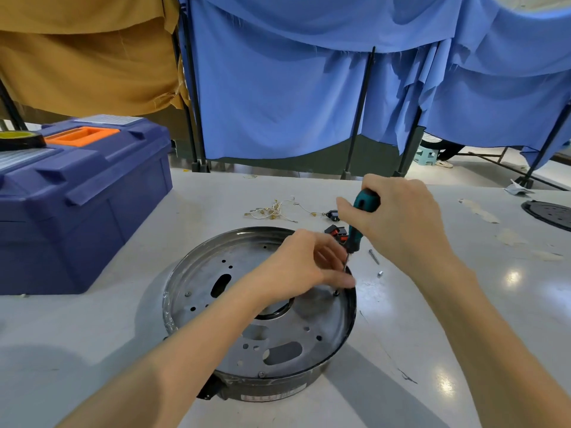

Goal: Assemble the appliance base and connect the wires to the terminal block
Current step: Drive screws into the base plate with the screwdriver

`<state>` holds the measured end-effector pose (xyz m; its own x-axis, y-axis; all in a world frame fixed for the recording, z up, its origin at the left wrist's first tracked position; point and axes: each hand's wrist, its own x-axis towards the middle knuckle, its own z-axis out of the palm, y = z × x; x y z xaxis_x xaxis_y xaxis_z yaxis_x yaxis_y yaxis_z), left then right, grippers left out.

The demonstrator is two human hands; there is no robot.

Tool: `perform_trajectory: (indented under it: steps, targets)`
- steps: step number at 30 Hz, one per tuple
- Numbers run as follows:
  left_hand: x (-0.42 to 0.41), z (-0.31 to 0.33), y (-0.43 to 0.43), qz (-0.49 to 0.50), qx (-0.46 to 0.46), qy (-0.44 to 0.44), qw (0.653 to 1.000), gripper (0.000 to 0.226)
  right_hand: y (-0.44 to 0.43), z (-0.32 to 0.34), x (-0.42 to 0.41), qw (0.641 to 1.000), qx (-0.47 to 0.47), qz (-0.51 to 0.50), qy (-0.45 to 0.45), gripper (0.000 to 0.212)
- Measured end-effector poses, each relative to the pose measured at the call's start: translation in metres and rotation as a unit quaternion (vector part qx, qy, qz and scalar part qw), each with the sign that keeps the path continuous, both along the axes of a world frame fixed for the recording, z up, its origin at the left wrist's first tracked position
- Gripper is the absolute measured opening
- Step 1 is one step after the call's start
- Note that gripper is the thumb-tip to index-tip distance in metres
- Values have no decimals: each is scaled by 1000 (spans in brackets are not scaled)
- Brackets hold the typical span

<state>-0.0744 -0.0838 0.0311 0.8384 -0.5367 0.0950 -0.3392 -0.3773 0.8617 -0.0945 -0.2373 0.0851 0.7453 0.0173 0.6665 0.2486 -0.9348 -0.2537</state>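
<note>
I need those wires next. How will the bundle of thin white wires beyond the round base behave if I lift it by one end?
Probably floppy: the wires are thin and lie in loose curls on the table. Likely light for the same reason. The strands cross in a heap, so they may tangle and come up together, metal terminals snagging.

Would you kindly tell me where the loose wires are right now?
In the head view, the loose wires lie on the table just beyond the round base, left of the right hand.
</note>
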Motion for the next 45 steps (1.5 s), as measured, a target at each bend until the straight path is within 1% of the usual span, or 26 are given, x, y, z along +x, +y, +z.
perform_trajectory:
  steps: [2,4,5,6,7,8,10,11,12,14,16,17,19,20,22,24,25,26,28,29,31,34,37,40,42,45]
  targets:
    - [-3,2,-7,17,-55,-1,998,34,7,1,-1,997,-47,-66,1,54]
    - [-7,5,-15,26,-127,7,992,27,12,3,0,989,-80,-122,3,62]
    - [-8,6,-17,26,-153,7,988,22,11,3,1,987,-88,-132,7,67]
    - [-8,6,-18,24,-165,4,986,19,9,5,1,990,-79,-116,17,72]
    - [-8,7,-17,20,-169,1,985,19,4,6,2,995,-52,-71,38,77]
    - [-7,7,-16,14,-170,5,985,19,-2,8,2,998,0,-6,65,75]
    - [-6,8,-12,-3,-169,24,985,20,-13,14,-3,979,111,125,114,56]
    - [-5,8,-10,-10,-166,30,986,21,-17,15,-5,968,138,169,123,48]
    - [-5,8,-9,-15,-160,32,986,22,-20,15,-6,961,144,202,124,40]
    - [-3,7,-8,-22,-157,37,987,22,-19,13,-7,960,138,221,106,26]
    - [-3,6,-8,-25,-176,50,983,18,-16,12,-7,967,136,199,83,22]
    - [-4,6,-8,-22,-187,57,981,19,-15,13,-6,973,132,178,71,22]
    - [-3,4,-11,-11,-191,55,980,25,-14,11,-4,985,114,121,39,24]
    - [-3,4,-13,-9,-190,52,980,23,-13,10,-3,991,99,88,17,26]
    - [0,4,-14,-22,-184,52,981,14,-8,6,-2,998,59,18,-20,40]
    - [2,4,-14,-38,-176,56,982,14,-4,6,-3,999,16,-29,-38,49]
    - [2,4,-13,-41,-175,58,982,16,-5,7,-3,999,13,-23,-27,50]
    - [2,4,-11,-42,-177,62,981,18,-8,10,-3,999,37,7,-1,48]
    - [2,3,-7,-39,-183,72,980,23,-11,16,-5,985,117,102,74,42]
    - [2,3,-6,-37,-183,75,980,25,-12,16,-6,976,137,139,100,42]
    - [2,2,-4,-42,-184,82,979,27,-13,12,-6,969,140,174,108,37]
    - [-1,1,-5,-41,-220,106,969,16,-9,5,-4,974,155,153,67,27]
    - [0,3,-8,-30,-217,98,971,27,-3,0,-1,986,137,93,22,33]
    - [1,5,-12,-37,-202,90,975,23,1,-4,1,996,91,2,-16,43]
    - [1,5,-12,-36,-212,98,972,21,-1,-4,2,998,62,-13,7,45]
    - [1,3,-9,-35,-209,103,972,22,-8,1,-1,991,95,62,75,44]
